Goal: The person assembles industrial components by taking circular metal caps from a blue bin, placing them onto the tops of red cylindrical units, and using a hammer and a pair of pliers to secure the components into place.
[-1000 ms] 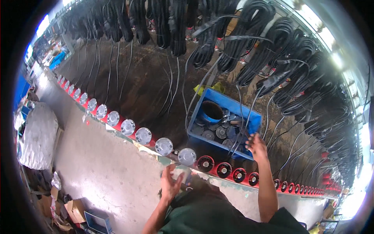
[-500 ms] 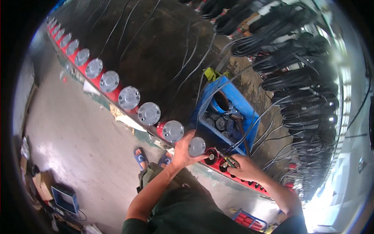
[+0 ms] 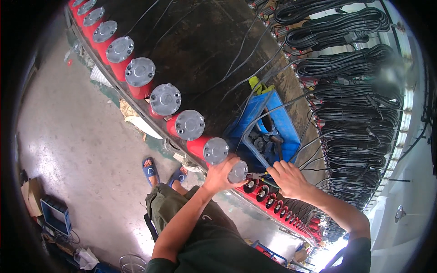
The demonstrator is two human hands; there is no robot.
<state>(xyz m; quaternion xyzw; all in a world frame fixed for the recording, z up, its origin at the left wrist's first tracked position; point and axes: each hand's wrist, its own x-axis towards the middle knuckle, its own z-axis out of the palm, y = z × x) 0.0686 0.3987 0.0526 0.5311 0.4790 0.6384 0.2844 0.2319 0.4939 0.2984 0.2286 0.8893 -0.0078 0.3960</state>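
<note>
My left hand is closed around a round grey end cap at the bench edge, its fingers on the cap's side. My right hand grips a pair of pliers with green and yellow handles. The pliers' jaws point left, close beside that cap; whether they touch it or a wire I cannot tell. Just right of the cap, an open red cylinder shows its dark inside with a metal centre. Left of my hand stands a red cylinder topped by a grey cap.
More capped red cylinders line the bench edge to the far left; several uncapped ones run right. A blue crate holding grey caps sits behind my hands, with a yellow-green cloth beside it. Coiled black cables hang along the right.
The view has shifted, bringing more of the row on the right into sight. My right hand has lifted slightly away from the open cylinders with the pliers. My left hand keeps its hold on the cap.
</note>
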